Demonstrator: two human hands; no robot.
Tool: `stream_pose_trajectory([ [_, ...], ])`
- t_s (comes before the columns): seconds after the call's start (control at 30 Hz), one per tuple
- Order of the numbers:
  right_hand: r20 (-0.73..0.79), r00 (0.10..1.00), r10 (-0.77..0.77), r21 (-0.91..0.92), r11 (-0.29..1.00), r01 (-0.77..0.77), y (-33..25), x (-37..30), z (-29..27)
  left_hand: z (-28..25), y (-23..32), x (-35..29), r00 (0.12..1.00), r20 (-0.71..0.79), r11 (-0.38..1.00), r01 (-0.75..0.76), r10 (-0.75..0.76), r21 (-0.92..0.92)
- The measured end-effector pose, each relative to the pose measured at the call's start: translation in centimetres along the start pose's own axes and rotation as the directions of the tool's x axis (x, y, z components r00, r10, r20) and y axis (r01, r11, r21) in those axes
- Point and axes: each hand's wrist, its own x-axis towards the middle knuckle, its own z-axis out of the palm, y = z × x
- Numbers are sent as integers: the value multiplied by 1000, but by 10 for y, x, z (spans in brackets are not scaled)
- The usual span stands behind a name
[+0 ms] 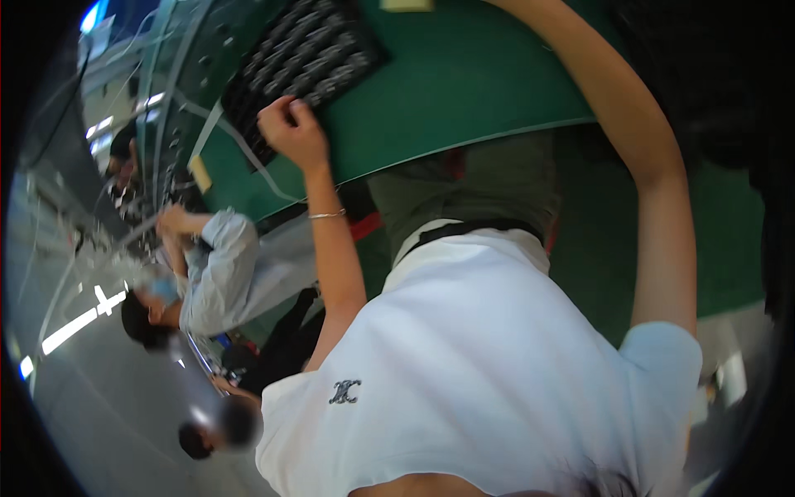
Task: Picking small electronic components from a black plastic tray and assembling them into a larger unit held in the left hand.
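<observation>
"Tray (378, 55): where does it lie, and which way does it point?"

"On the green table (464, 91), ahead of me and to my left. Its long axis slants from lower left to upper right, the far side cut off by the top of the view. Small dark parts fill it in rows."

"And your fingers?"

"My left hand (296, 139) is over the near edge, fingers curled in; I can't tell whether they pinch anything or touch the tray. My right hand is out of sight."
</observation>
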Motion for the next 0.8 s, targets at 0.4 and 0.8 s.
stream_pose_trajectory([
  [0.4, 188, 966, 179, -7, 983, -181, -15, 0, -23, -21, 24, 1, 996, -85, 997, -3, -4, -80],
  [0.8, 99, 980, 170, 53, 983, -176, -6, 0, -15, -22, 16, 4, 966, -161, 937, 142, -201, -318],
])
